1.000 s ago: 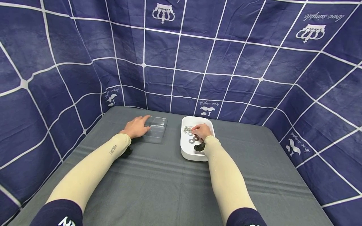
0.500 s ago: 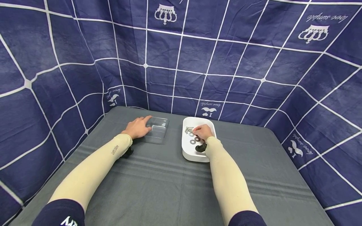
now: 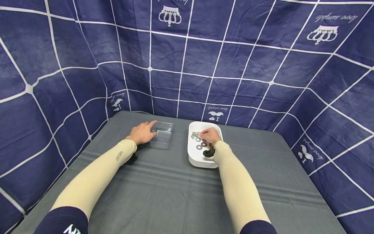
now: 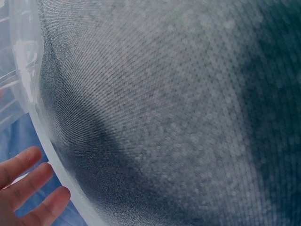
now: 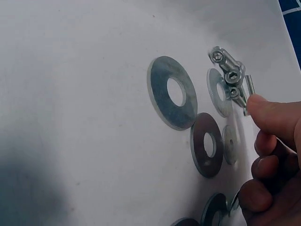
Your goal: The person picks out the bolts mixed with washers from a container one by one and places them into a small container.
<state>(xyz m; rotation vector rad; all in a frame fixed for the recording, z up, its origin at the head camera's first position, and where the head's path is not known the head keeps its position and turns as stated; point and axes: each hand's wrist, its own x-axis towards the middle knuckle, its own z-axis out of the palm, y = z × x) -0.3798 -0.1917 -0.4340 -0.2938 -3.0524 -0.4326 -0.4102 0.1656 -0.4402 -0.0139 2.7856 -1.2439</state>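
Observation:
My left hand [image 3: 141,132] lies at the left side of a clear plastic tray [image 3: 164,136] with compartments, thumb and index finger spread over it. In the left wrist view its other fingers [image 4: 47,207] extend loosely. My right hand [image 3: 211,135] is inside a white tray [image 3: 194,159]. Its fingers are curled, and thumb and fingertips pinch a thin metal screw [image 5: 249,84], mostly covered by the thumb. Beside the thumb lies a small heap of socket-head screws [image 5: 231,76]. Several flat metal washers [image 5: 159,89] of different sizes lie around and below the hand.
A grey cloth [image 3: 163,195] covers the table. Blue curtain [image 3: 187,58] with white grid lines stands behind and at both sides. The white tray's raised wall surrounds the screws and washers. A gap of cloth separates the two trays.
My right wrist has shifted slightly to the right, and more washers show beside it. The left hand stays at the clear tray. The whole head view has shifted slightly.

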